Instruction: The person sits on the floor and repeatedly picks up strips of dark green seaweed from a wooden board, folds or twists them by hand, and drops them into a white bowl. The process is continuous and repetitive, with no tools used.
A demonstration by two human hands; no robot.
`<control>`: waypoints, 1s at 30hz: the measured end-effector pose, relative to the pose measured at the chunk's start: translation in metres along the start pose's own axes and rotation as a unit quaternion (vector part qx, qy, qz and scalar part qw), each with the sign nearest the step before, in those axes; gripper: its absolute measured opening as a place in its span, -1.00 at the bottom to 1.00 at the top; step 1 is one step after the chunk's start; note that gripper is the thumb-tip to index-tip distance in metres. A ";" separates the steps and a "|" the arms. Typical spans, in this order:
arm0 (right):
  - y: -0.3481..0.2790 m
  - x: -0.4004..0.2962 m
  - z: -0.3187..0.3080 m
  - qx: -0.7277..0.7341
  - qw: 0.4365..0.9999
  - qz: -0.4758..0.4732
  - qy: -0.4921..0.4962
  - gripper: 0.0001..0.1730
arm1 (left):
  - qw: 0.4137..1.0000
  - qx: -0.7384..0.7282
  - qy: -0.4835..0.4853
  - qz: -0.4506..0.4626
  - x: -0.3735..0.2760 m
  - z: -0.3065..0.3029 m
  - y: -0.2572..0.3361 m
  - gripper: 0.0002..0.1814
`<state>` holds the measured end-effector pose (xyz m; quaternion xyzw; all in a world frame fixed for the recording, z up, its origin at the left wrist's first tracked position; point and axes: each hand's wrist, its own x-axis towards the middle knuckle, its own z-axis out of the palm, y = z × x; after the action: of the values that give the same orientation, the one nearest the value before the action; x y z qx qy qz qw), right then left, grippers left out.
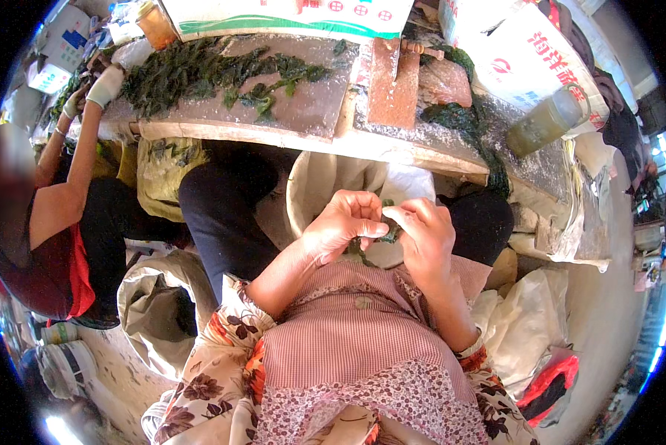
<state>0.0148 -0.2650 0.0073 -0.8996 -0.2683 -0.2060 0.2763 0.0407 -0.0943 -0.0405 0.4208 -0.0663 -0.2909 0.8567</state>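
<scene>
My left hand (347, 225) and my right hand (424, 239) are close together over my lap, thumbs and fingers pinched. Between them is a small piece of dark green seaweed (389, 236), mostly hidden by the fingers. Below and beyond the hands stands a round container with a pale lining (321, 178). White plastic (405, 181) shows at its right side. A checked apron (360, 328) covers my lap.
Seaweed (171, 78) is heaped on the low worktable (310, 114). A wooden board (385, 105), a wooden-handled tool (424, 49) and a lidded bottle (544, 125) lie farther right. A gloved co-worker's hand (106, 86) handles seaweed at left. An open sack (157, 311) stands beside me.
</scene>
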 end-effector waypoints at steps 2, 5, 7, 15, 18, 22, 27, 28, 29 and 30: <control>0.003 -0.005 0.001 0.011 0.999 0.044 -0.021 -0.63 | 0.998 0.051 0.033 -0.023 -0.001 0.000 0.002 -0.78; 0.002 -0.007 0.001 0.027 0.997 0.070 -0.029 -0.68 | 0.978 0.175 0.059 0.094 -0.005 0.007 -0.002 -0.74; 0.002 -0.008 0.002 0.047 0.995 0.081 -0.032 -0.69 | 0.961 0.254 0.028 0.109 -0.008 0.011 0.001 -0.73; 0.004 -0.008 0.005 0.145 0.985 0.089 0.009 -0.68 | 0.994 0.107 -0.004 -0.001 -0.009 0.010 0.004 -0.77; 0.014 -0.010 0.014 0.366 0.916 0.160 0.030 -0.64 | 0.999 -0.032 -0.016 -0.012 -0.007 0.004 -0.008 -0.75; 0.006 -0.011 -0.015 0.235 0.960 0.125 0.085 -0.66 | 0.996 -0.084 -0.005 0.020 -0.004 0.002 -0.016 -0.77; -0.007 -0.004 -0.018 0.028 0.999 0.027 -0.003 -0.63 | 0.988 -0.153 0.009 0.036 -0.004 0.002 -0.019 -0.69; -0.006 -0.009 -0.015 0.032 0.999 0.043 0.001 -0.59 | 0.987 -0.157 0.018 0.031 -0.006 0.002 -0.020 -0.69; -0.006 -0.012 -0.015 0.036 0.998 0.059 0.005 -0.56 | 0.985 -0.170 0.005 0.040 -0.004 0.003 -0.021 -0.70; -0.008 -0.014 -0.016 0.047 0.997 0.058 0.007 -0.53 | 0.982 -0.180 -0.004 0.048 -0.004 0.003 -0.021 -0.71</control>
<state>-0.0043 -0.2739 0.0156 -0.8982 -0.2232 -0.1826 0.3317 0.0271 -0.1046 -0.0544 0.2547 -0.0360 -0.2585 0.9311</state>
